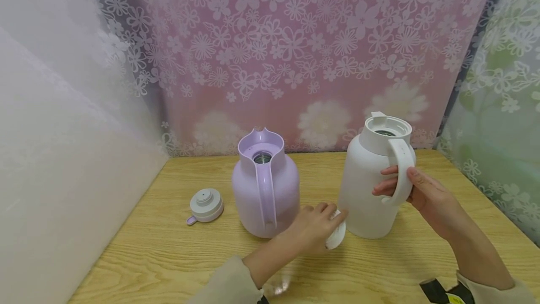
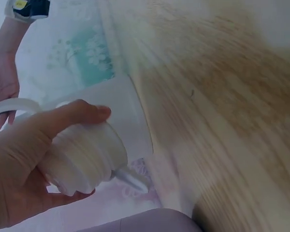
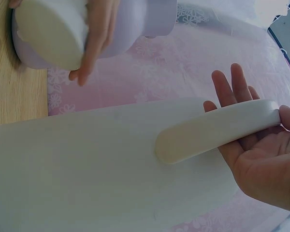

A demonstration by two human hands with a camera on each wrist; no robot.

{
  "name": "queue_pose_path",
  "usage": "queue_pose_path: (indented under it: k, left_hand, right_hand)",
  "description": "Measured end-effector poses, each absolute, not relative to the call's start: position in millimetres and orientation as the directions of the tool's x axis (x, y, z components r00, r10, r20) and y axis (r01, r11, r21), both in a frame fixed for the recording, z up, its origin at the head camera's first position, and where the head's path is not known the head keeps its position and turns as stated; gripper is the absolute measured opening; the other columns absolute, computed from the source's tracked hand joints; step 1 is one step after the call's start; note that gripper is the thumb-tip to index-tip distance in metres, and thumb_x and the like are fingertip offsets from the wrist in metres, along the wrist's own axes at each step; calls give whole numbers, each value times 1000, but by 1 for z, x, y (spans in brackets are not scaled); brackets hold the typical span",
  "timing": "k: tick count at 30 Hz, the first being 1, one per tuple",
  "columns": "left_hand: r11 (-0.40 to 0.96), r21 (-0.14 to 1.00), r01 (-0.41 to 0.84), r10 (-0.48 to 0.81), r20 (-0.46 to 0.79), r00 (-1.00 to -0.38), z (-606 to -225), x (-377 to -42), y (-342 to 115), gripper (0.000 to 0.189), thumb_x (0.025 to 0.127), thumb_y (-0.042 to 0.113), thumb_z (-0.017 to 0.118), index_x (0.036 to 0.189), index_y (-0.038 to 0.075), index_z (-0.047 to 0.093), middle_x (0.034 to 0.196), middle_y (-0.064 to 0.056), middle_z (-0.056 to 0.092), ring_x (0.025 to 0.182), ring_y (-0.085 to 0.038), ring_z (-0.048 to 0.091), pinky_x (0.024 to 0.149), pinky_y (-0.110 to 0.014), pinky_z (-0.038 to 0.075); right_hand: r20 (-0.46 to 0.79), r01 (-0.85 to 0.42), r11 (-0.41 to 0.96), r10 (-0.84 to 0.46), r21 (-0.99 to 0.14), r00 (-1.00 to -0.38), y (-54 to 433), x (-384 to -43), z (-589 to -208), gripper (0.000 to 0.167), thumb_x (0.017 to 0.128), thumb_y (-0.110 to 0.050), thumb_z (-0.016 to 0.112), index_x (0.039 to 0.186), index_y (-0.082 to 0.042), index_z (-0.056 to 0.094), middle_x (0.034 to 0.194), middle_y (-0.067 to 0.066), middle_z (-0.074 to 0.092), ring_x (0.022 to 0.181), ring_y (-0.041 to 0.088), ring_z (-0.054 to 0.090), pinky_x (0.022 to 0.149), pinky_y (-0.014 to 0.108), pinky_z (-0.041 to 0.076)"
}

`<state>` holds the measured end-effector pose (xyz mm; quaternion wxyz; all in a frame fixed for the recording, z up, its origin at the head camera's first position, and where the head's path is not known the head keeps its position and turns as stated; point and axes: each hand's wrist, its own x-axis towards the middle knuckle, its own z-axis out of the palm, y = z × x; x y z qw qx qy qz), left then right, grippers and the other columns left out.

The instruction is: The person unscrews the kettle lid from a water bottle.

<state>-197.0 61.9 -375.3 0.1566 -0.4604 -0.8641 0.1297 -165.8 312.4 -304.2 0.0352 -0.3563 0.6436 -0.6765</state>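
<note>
My left hand (image 1: 314, 229) grips a white lid (image 1: 336, 236) just above the table, between the two vacuum jugs. Its thumb lies along the lid's side in the left wrist view, where a small tab (image 2: 131, 180) sticks out. At the right stands a white vacuum jug (image 1: 364, 191) with its mouth uncovered. My right hand (image 1: 430, 201) is at the jug's handle (image 3: 217, 129); straight fingers pass through the loop and the thumb touches its outer side. Left of centre stands a lilac vacuum jug (image 1: 249, 191), also uncovered, its handle facing me.
A grey-white lid (image 1: 206, 204) with a lilac tab lies on the wooden table (image 1: 160, 257), left of the lilac jug. Flower-patterned pink sheeting (image 1: 270, 60) hangs behind the table. A pale wall (image 1: 76, 130) bounds the left, green floral sheeting (image 1: 502, 121) the right.
</note>
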Motion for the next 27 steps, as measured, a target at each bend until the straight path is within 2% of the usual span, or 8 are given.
queue_pose_path:
  k: [7,13,18,24,27]
  left_hand:
    - [444,-593,672,859,69,-507,-391,-196,68,78,73,47,72,139,28,36,125,4,43,109,-14,45,79,-27,45]
    - [346,-698,627,860,-32,-510,-403,-194,72,74,76,47,70,139,34,33,130,8,40,116,-11,41,84,-25,42]
    - [333,-709,622,853,-56,-519,-402,-192,75,74,75,47,72,137,38,33,130,10,40,116,-9,41,84,-24,41]
    - [322,-663,675,855,-103,-509,-397,-194,76,65,78,40,71,133,42,36,127,13,41,111,-5,42,78,-18,41]
    - [312,-642,701,849,-144,-509,-395,-195,78,68,78,39,71,135,43,35,127,14,40,112,-5,41,81,-18,40]
  right_hand:
    - [426,-408,-151,-497,-900,-756,313,-166,-305,44,102,-8,7,128,8,39,108,10,62,105,23,56,87,32,42]
    - [427,-412,-146,-494,-899,-757,313,-166,-304,44,102,-8,7,128,10,38,108,10,62,105,23,56,87,32,42]
    - [430,-417,-144,-491,-898,-757,313,-166,-304,44,102,-7,7,128,8,39,108,9,62,104,23,56,87,32,42]
    - [434,-419,-148,-490,-896,-756,313,-166,-304,44,102,-7,7,128,9,39,108,10,63,104,23,56,86,32,42]
    - [438,-418,-159,-494,-895,-751,313,-166,-305,44,101,-7,7,127,10,38,108,10,62,104,23,56,87,32,42]
